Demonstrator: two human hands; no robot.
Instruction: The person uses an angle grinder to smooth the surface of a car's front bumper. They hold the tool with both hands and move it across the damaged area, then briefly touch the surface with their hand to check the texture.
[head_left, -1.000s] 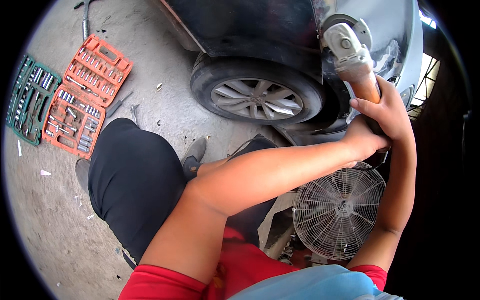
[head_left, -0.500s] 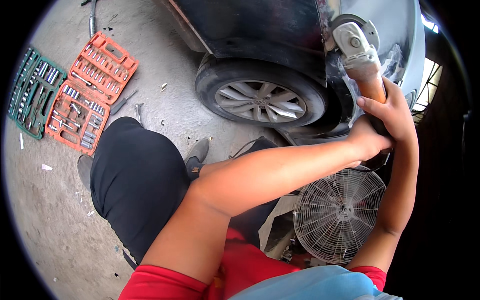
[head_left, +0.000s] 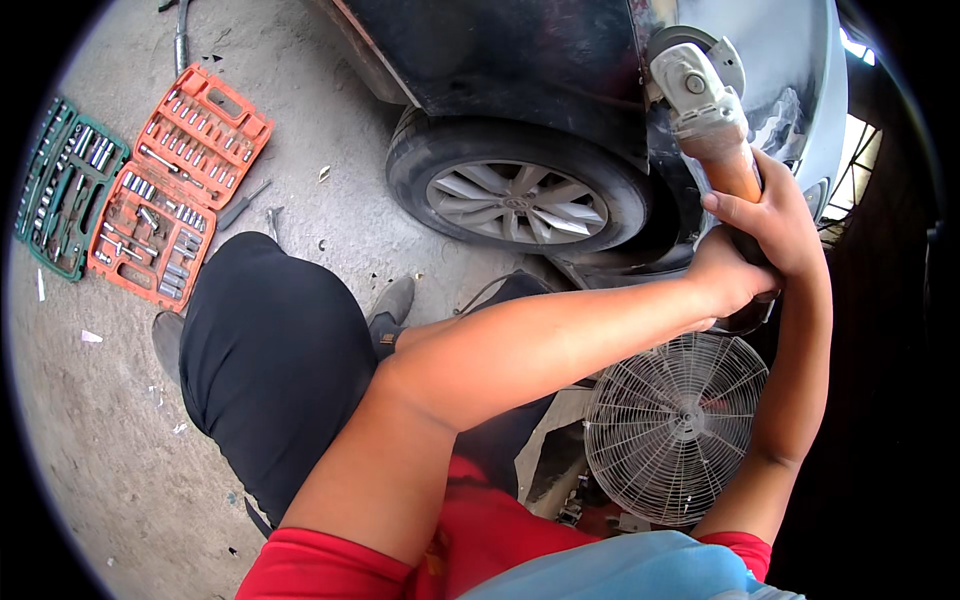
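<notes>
My hands are closed around an angle grinder [head_left: 733, 175], orange-bodied with a pale metal head and guard at the top. My right hand [head_left: 778, 225] grips its body higher up, thumb across the front. My left hand [head_left: 730, 280] wraps its darker rear end, partly overlapping the right wrist. The disc sits at the grey, scuffed body panel [head_left: 795, 70] of a car, beside a dark panel [head_left: 510, 55]; whether it touches is unclear. Below the dark panel is a tyred alloy wheel [head_left: 470, 205]. A black cord hangs under my hands.
An orange socket case [head_left: 225, 105] and a green one [head_left: 40, 170] lie open on the concrete floor [head_left: 120, 430] at left, with loose tools [head_left: 240, 205] nearby. A wire-guarded fan [head_left: 650, 420] stands below my arms. My knee and boots are in the lower left.
The grinder and both hands shifted slightly right, then back slightly left, within the view. The grip stays the same; the surroundings shifted a little in the picture too.
</notes>
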